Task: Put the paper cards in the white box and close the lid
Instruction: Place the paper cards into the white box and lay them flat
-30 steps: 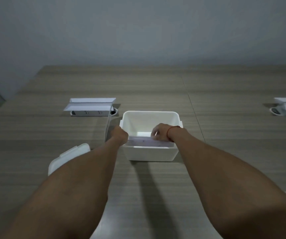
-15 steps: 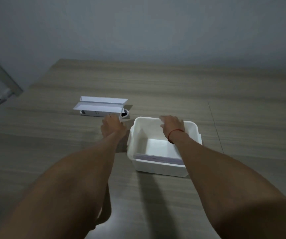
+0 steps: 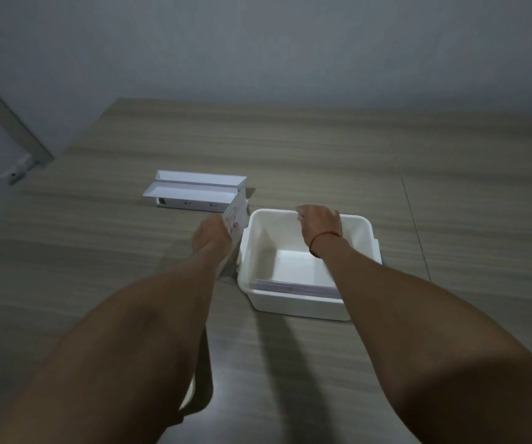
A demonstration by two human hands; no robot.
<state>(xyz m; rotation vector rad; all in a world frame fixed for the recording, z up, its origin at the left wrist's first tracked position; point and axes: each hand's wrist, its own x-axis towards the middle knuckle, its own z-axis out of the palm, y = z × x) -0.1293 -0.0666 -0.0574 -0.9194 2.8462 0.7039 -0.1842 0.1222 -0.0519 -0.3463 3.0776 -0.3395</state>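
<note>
At frame centre, 1 open white box holds a stack of cards, the right hand grips its far rim, and the left hand pinches 1 card beside it.

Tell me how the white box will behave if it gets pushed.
The white box looks like thin, light plastic, so it would probably slide easily on the smooth table. Low and wide, it seems unlikely to tip. The right hand on its far rim likely steadies it.

Head view: looking forward and down from the person's head, facing 12 o'clock across the surface.
Nearness: forearms filling the lower frame close up.
Shared: only one view.
</note>
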